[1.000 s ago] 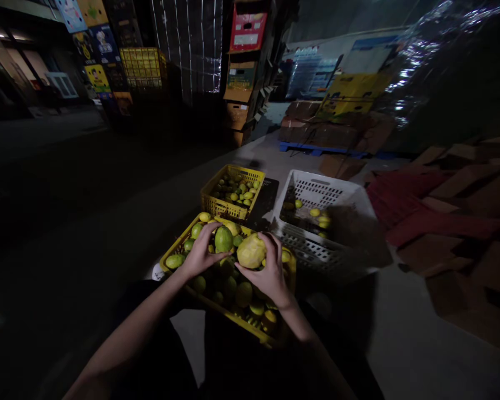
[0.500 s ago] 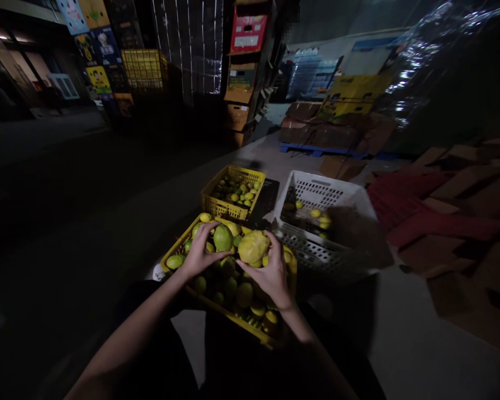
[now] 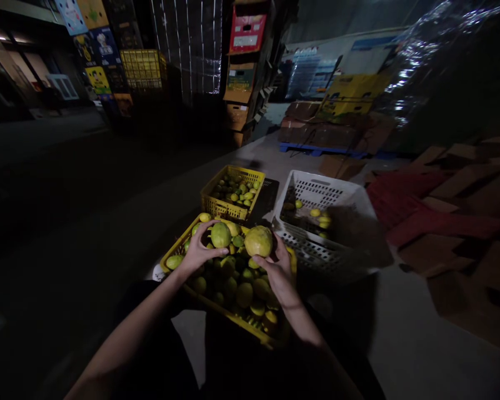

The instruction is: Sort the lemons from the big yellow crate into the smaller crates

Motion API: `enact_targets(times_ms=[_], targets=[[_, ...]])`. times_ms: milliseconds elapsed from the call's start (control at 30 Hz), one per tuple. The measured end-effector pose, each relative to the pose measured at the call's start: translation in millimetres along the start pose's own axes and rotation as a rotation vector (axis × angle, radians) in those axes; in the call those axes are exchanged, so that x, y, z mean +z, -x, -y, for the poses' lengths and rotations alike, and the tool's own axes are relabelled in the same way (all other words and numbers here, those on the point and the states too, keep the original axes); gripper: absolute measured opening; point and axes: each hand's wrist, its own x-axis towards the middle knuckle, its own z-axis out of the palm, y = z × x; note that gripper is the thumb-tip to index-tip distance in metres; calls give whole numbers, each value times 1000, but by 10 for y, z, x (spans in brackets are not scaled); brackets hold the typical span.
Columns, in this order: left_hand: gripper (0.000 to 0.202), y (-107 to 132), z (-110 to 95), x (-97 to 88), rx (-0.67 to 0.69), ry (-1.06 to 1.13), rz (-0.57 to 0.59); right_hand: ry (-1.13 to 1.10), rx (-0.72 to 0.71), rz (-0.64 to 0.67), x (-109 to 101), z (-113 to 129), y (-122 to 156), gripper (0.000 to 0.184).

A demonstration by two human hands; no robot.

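1. A green fruit [image 3: 220, 235] is held in the left hand [image 3: 198, 249], pinched between the thumb and the fingers.
2. A bigger yellow fruit [image 3: 259, 241] is held in the right hand [image 3: 279, 269], with the thumb on its lower edge and the fingers curled by its right side.
3. Both are held up over the near yellow crate [image 3: 228, 315], side by side and not touching. Neither has been set down yet.
4. Lots of fruit is left in the near crate. A good pile can be seen in the far yellow crate [image 3: 225, 209]. Only a few can be seen in the white crate [image 3: 306, 244], where part is hidden by shadow.
5. The green fruit is smooth and egg-shaped; the yellow one is rounder and looks a bit bumpy.
6. The crates seem to be made of hard plastic, with small holes in their walls.
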Motion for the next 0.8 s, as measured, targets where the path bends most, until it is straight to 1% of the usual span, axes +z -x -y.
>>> enact_targets(times_ms=[100,200,333,433,533,600,667,733,800], targets=[[78,-22,10,1,-77,109,32,-51,15,60,14,42,0,76],[78,-27,26,11,-110,189,26,-82,41,69,34,90,12,78],[82,4,31,30,-135,186,-7,-112,91,57,41,104,19,87],[85,32,22,48,-172,201,9,-78,107,65,30,84,21,87],[86,48,-2,65,-200,260,22,-31,104,114,28,79,31,78],[85,55,-30,74,-236,310,23,-65,125,178,38,93,39,69],[84,63,-63,78,-300,372,38,-133,159,224,52,112,43,65],[82,74,-96,81,-364,449,69,-170,182,233,60,127,38,61],[81,82,-122,84,-397,513,97,-163,186,217,55,134,25,57]])
